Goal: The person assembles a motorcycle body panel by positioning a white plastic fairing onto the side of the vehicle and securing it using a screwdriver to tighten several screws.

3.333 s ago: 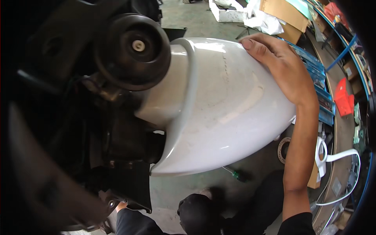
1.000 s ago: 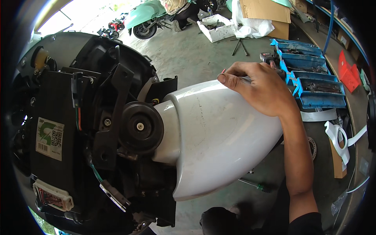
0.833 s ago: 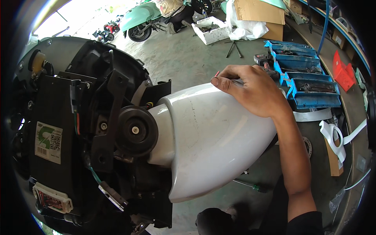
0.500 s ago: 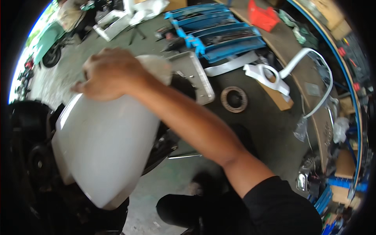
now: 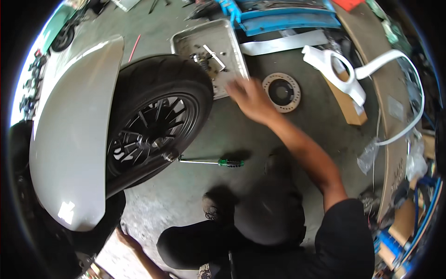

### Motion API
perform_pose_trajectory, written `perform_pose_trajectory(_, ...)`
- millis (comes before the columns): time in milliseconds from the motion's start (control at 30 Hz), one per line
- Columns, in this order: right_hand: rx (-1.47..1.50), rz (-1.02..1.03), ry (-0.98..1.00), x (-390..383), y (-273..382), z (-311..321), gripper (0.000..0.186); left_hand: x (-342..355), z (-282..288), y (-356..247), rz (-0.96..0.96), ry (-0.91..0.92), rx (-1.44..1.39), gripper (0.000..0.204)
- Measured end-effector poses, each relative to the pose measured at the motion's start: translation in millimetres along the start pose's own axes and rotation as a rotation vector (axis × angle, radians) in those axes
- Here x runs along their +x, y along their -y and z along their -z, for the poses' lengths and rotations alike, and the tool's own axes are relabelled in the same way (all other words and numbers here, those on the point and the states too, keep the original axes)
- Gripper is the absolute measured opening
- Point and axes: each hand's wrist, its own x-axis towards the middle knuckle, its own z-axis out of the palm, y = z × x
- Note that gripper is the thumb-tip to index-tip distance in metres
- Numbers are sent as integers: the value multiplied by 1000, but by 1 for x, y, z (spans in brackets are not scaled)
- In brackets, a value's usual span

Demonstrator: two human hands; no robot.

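Note:
My right hand (image 5: 253, 100), smeared somewhat by motion, hovers at the right edge of a metal tray (image 5: 244, 60). Its fingers reach toward the tray, apart, and nothing shows in them. Small bolts and a white strip (image 5: 213, 56) lie in the tray. At the lower left, my left hand (image 5: 127, 240) is beside the dark underside of a scooter; its fingers are mostly hidden. A pale grey body panel (image 5: 74, 135) covers part of the scooter's black wheel and tyre (image 5: 195, 88). A screwdriver with a green and black handle (image 5: 231, 163) lies on the floor by the wheel.
Right of the tray lies a brake disc (image 5: 282, 92). Beyond it are a white panel (image 5: 333, 69) with a round opening, a curved white trim (image 5: 409, 60) and blue panels (image 5: 288, 21). A cardboard strip (image 5: 346, 102) rests on the floor. My bent knees take up the lower middle.
My right hand has left the top of the grey panel and swung right to the tray. The view has shifted, uncovering the wheel, the screwdriver and my left hand.

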Motion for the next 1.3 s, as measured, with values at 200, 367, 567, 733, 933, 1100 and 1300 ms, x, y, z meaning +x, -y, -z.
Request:
perform_pose_trajectory(200,-402,99,519,-160,-114,-146,60,-110,-59,20,241,242,-120,39)
perform_pose_trajectory(367,-362,-53,621,-161,-130,-129,46,-93,-164,-82,96,621,335,20)
perform_pose_trajectory(567,-548,-246,459,-137,-144,9,37,-63,-256,-152,-343,1057,376,20)
perform_pose_trajectory(733,-528,-497,164,-206,-172,79,44,-76,-403,-242,-898,1553,503,28)
perform_pose_trajectory(933,-384,-653,0,-294,-169,92,44,-64,-579,-288,-1078,1191,1094,20)
perform_pose_trajectory(1100,-301,-682,-22,-324,-172,79,44,-23,-648,-234,-910,590,1113,7)
perform_pose_trajectory(1300,-237,-695,43,-329,-175,65,50,-8,-667,-162,-984,419,1010,15)
